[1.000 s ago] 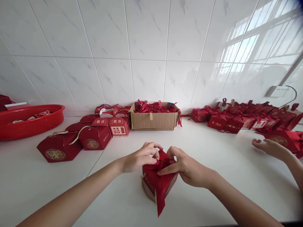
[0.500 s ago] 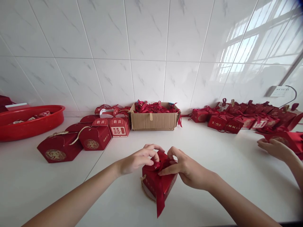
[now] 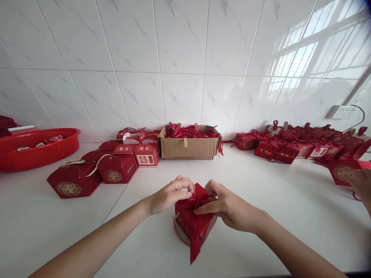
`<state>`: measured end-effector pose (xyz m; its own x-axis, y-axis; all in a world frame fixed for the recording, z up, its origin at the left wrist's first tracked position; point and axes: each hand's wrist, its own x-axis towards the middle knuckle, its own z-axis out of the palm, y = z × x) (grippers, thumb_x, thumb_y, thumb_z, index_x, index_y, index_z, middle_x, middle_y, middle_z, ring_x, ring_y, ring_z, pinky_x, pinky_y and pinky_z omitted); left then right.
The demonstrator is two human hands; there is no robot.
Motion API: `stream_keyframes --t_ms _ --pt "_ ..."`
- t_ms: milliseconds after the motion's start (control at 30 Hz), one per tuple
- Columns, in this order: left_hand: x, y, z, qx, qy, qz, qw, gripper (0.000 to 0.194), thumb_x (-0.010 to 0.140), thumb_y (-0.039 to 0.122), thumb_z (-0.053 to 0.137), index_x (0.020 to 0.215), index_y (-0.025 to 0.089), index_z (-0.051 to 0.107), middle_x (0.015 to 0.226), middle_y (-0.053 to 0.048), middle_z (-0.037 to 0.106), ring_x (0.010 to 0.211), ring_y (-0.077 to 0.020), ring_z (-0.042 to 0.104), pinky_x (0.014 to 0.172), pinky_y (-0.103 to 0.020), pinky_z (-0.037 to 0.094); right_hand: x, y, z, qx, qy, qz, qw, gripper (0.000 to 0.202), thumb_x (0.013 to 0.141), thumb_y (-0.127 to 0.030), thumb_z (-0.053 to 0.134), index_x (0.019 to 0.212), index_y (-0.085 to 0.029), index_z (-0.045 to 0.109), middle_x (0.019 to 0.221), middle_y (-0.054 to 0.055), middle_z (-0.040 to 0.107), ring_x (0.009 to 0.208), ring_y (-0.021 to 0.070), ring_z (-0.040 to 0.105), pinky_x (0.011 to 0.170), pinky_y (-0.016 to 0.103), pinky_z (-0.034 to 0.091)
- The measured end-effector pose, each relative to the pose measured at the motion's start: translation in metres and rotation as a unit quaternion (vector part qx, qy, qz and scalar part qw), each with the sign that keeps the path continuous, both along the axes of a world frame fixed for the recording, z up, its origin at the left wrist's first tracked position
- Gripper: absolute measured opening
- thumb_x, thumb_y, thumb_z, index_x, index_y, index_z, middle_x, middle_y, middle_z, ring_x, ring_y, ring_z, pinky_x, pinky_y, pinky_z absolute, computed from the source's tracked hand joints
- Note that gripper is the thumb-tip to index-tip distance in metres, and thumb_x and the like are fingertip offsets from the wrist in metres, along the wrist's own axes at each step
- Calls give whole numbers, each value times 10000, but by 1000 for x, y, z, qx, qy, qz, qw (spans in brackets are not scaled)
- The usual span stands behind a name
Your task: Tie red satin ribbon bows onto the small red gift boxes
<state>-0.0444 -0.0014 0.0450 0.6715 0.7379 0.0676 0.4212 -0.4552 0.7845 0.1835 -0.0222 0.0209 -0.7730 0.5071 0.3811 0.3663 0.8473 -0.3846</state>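
Red ribbon (image 3: 195,241) is on top of the box (image 3: 183,222), lower centre of frame. My left hand (image 3: 170,195) and right hand (image 3: 232,205) both pinch it; uneven tugging could leave it lopsided, imo.

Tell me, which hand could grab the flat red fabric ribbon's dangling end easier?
The right hand, probably: it reaches lower over the red cardboard box, nearer the ribbon's dangling end. The left hand seems to pinch it farther up.

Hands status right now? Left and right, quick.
Left hand: closed, thumb and fingertips pinching the red ribbon atop the box.
Right hand: curled at the ribbon; grip can't be told.
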Motion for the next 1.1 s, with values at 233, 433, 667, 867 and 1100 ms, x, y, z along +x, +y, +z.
stream_keyframes --t_ms 233,433,667,867,1100 --pt "21 -10 -14 35 -51 140 988 281 808 374 569 647 194 426 823 -20 596 859 -178 544 813 -328 444 0 -1 -1 9 -16 -18 1000 524 800 31 441 1108 -322 674 844 41 386 807 159 427 694 291 456" --pt "28 -10 -13 -32 -118 99 988 170 787 241 591 670 178 485 920 -41 656 860 -168 599 811 -326 449 2 1 -2 -13 13 -5 1000 420 841 -20 457 1071 -285 687 842 35 377 808 154 424 700 287 452" --pt "27 -8 -20 -30 -128 109 985 352 725 230 671 578 205 352 861 -44 691 1083 -218 548 898 -330 409 9 7 -8 -121 118 -34 985 169 912 -73 337 939 -215 425 909 33 470 738 132 420 669 281 412" --pt "26 1 -25 -31 -141 90 986 440 707 243 687 564 224 272 771 -52 699 1129 -224 517 898 -335 411 11 14 -13 -160 149 -68 973 136 898 -102 388 855 -227 357 839 3 464 706 128 402 630 264 387" --pt "25 8 -29 -32 -134 93 986 377 697 241 700 557 214 351 814 -56 696 1148 -223 508 922 -339 395 12 21 -8 -174 124 -103 971 244 884 -177 490 1113 -257 519 883 21 526 782 139 498 713 289 448"
